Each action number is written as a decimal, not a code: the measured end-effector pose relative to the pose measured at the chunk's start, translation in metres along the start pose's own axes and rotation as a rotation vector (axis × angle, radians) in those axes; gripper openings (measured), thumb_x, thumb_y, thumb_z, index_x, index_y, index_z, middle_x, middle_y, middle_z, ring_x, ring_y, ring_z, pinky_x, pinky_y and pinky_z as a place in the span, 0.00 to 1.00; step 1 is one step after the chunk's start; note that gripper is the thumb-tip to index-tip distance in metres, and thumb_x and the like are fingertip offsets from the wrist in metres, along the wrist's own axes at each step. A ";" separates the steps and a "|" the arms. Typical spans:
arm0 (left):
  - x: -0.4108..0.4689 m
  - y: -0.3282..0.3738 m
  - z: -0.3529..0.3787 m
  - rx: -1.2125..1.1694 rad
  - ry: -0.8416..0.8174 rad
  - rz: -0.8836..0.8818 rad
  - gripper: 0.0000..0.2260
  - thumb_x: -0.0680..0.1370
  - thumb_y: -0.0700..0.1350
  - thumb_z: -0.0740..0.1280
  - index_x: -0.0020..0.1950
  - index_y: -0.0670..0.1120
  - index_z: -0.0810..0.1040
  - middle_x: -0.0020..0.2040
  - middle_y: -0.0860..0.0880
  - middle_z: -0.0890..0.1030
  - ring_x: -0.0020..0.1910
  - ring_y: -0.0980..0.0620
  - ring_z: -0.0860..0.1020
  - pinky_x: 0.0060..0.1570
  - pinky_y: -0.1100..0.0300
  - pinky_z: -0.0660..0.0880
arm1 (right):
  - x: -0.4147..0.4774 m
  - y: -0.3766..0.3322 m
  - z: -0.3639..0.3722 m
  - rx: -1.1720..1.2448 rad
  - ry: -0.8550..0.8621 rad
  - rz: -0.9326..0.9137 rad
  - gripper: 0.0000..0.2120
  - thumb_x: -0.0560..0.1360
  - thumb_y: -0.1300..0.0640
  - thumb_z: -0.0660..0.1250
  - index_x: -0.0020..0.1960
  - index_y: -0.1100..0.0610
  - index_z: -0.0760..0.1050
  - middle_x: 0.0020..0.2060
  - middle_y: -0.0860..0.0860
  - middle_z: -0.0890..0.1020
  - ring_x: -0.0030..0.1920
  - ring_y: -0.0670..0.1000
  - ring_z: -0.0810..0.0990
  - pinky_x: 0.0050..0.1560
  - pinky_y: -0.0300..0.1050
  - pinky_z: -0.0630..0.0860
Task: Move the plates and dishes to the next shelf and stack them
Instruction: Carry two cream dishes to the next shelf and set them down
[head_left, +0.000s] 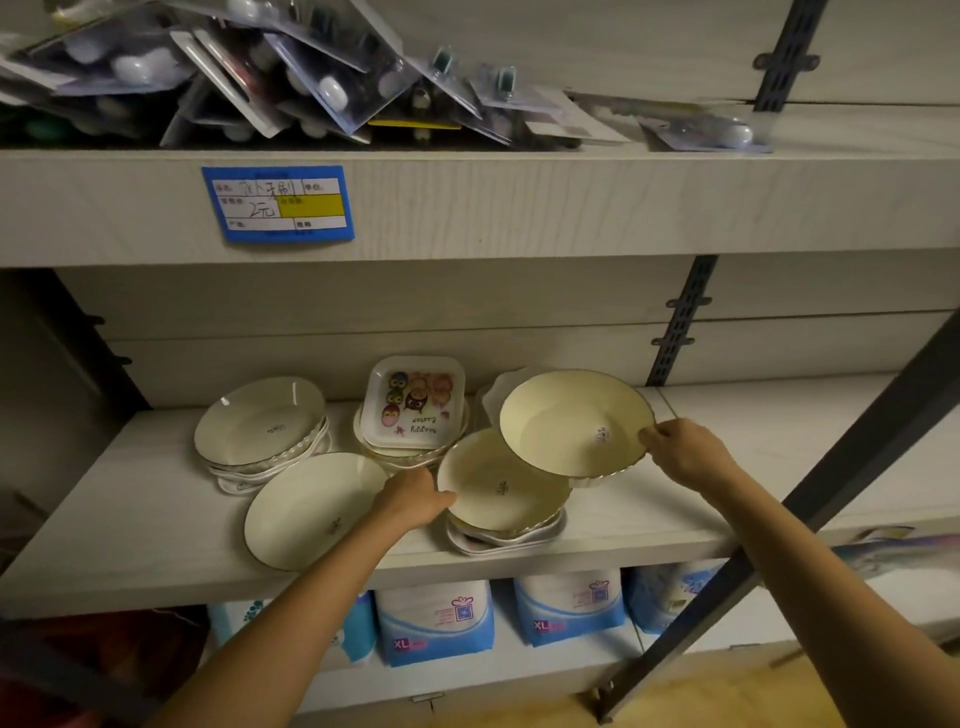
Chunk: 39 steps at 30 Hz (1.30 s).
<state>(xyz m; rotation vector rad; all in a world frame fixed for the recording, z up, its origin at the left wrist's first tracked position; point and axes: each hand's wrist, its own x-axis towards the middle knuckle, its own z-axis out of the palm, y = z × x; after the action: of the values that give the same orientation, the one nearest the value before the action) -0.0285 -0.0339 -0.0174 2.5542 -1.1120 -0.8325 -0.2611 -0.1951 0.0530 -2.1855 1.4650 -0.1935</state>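
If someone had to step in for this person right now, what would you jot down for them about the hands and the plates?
Right hand: pinching the rim of a cream plate, tilted and lifted above the shelf.
Left hand: gripping the edge of the top plate on the front stack.
Elsewhere on that shelf: a single plate at front left, a back-left stack, and a square cartoon dish topping the middle stack.
Done: nothing visibly moved; the section to the right looks bare.
Left: carry all plates and dishes across and stack them there.
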 end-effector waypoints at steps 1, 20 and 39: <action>0.000 0.001 0.001 -0.003 -0.028 -0.008 0.15 0.76 0.51 0.62 0.36 0.41 0.73 0.37 0.43 0.76 0.41 0.45 0.76 0.36 0.60 0.66 | -0.003 0.004 0.001 0.004 -0.002 0.009 0.16 0.78 0.56 0.55 0.45 0.65 0.77 0.43 0.60 0.79 0.41 0.56 0.73 0.40 0.44 0.67; -0.030 0.008 -0.055 -0.512 0.028 0.159 0.11 0.77 0.40 0.58 0.35 0.42 0.70 0.26 0.50 0.64 0.24 0.54 0.61 0.25 0.63 0.57 | -0.090 0.049 -0.014 0.347 0.080 0.199 0.16 0.79 0.54 0.57 0.41 0.62 0.76 0.35 0.56 0.77 0.38 0.53 0.75 0.46 0.48 0.74; -0.078 0.134 0.018 -0.353 -0.150 0.443 0.12 0.77 0.40 0.61 0.34 0.39 0.72 0.21 0.49 0.69 0.23 0.52 0.66 0.27 0.62 0.63 | -0.227 0.196 -0.064 0.370 0.375 0.447 0.20 0.78 0.53 0.58 0.43 0.70 0.76 0.43 0.68 0.80 0.47 0.67 0.78 0.52 0.60 0.74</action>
<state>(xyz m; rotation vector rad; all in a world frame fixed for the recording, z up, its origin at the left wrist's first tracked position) -0.1619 -0.0688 0.0566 1.8893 -1.3639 -1.0033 -0.5410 -0.0703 0.0502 -1.5399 1.9006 -0.6845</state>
